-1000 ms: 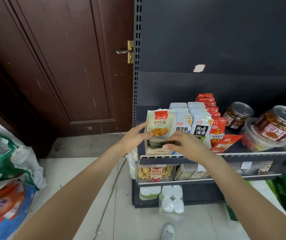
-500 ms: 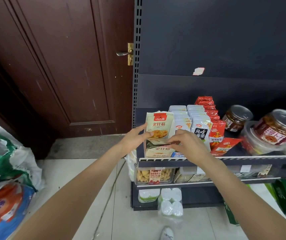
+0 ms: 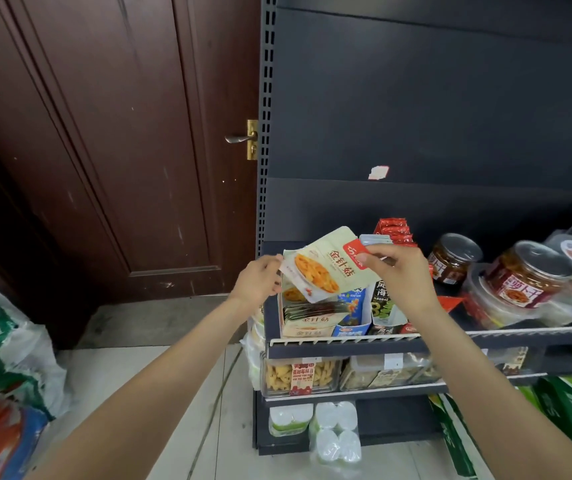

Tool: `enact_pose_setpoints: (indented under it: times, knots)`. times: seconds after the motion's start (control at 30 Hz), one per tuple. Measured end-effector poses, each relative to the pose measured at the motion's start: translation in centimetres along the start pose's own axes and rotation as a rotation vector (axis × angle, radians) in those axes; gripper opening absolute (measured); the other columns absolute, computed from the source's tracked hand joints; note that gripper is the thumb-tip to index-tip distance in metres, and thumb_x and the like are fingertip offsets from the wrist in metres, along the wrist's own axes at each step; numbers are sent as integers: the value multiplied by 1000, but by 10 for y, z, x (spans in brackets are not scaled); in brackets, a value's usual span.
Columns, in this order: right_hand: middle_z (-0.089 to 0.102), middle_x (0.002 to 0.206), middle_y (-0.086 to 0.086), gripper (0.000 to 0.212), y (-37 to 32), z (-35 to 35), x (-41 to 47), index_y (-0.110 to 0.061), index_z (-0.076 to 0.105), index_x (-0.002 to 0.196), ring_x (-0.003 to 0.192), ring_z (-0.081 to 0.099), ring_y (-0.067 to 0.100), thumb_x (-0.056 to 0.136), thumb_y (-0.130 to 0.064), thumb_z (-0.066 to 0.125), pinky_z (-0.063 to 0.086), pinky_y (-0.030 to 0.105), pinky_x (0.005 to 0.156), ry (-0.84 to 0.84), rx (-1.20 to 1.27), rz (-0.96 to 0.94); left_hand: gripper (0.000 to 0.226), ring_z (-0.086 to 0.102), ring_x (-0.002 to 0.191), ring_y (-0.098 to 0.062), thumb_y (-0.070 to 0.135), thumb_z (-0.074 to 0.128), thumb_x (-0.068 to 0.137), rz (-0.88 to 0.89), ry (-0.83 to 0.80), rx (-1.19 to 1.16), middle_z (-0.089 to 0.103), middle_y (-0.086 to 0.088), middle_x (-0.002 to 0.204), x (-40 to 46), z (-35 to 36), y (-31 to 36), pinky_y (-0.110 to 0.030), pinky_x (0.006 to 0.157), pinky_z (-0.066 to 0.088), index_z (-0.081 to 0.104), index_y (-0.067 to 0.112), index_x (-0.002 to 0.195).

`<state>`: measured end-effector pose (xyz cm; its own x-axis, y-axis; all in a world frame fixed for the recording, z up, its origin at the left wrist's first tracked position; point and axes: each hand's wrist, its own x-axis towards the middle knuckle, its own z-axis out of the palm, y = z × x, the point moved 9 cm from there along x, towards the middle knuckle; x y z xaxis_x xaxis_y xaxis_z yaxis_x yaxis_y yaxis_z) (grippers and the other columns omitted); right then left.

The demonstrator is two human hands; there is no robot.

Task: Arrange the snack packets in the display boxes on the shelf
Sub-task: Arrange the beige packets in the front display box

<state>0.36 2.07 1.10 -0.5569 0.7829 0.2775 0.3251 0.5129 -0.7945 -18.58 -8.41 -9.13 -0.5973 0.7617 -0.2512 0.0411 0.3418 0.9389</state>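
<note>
A pale green snack packet [image 3: 326,268] with a red tab and an orange food picture is lifted, tilted, above the leftmost display box [image 3: 307,329] on the shelf [image 3: 506,336]. My right hand [image 3: 400,275] pinches the packet at its red top corner. My left hand [image 3: 258,280] pinches its lower left edge beside the box. More packets of the same kind lie stacked in that box. To its right stand a blue box [image 3: 353,315] and a dark seaweed box [image 3: 386,306] with upright packets, then red packets [image 3: 395,230] behind.
Jars of pickles [image 3: 450,258] and plastic tubs [image 3: 526,275] fill the shelf's right side. Lower shelves hold clear snack tubs [image 3: 298,375] and white cups [image 3: 334,431]. A brown door [image 3: 121,140] stands left; filled plastic bags [image 3: 4,375] lie on the floor at far left.
The front packet has been pulled up out of the leftmost box and turned sideways. My right hand rose with it; my left hand moved from the box side to the packet's edge.
</note>
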Motion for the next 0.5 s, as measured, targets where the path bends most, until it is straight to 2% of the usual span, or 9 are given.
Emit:
enact_pose_setpoints:
  times: [0.1,0.2,0.3,0.37,0.43,0.5]
  knots:
    - [70,83,-11,15,-5,-4,-2,-20,72,94,78,65,-5,84,-10,66,50,10,71,-20,165,9,41,65,73,-19,39,41,99,-147,-74,-234,65,-19,95,-3,2,2,-21,61,56,50,5,119]
    - [69,90,-10,15,-4,-7,-3,-22,73,90,87,63,-1,82,-10,69,48,12,77,-23,222,0,32,69,87,-20,21,52,96,-169,-134,-426,68,-20,105,-6,-1,9,-20,74,57,56,-3,117]
    - [49,87,-14,19,3,-18,-2,-27,73,94,86,48,6,82,-14,69,40,16,76,80,-32,-7,28,67,92,-16,1,56,91,-90,-142,-502,66,-17,113,-10,-10,19,-21,85,53,59,-3,118]
    - [55,87,-9,25,9,-18,-1,-21,71,107,76,52,3,88,-8,60,39,11,68,83,-107,39,34,66,96,-14,-4,57,88,-30,-163,-525,66,-14,111,-14,-14,27,-22,85,52,58,4,122]
    - [67,100,8,30,21,-9,-4,-13,66,115,86,64,8,94,-1,48,49,13,67,30,195,199,45,64,99,-15,-7,59,85,34,-194,-483,66,-12,109,-20,-14,34,-22,83,54,55,12,126]
    - [65,117,6,31,29,2,-10,-17,66,112,105,62,19,97,-3,43,53,27,80,-6,462,327,58,64,100,-19,-9,62,82,105,-181,-360,63,-13,106,-25,-16,38,-22,79,56,51,18,132]
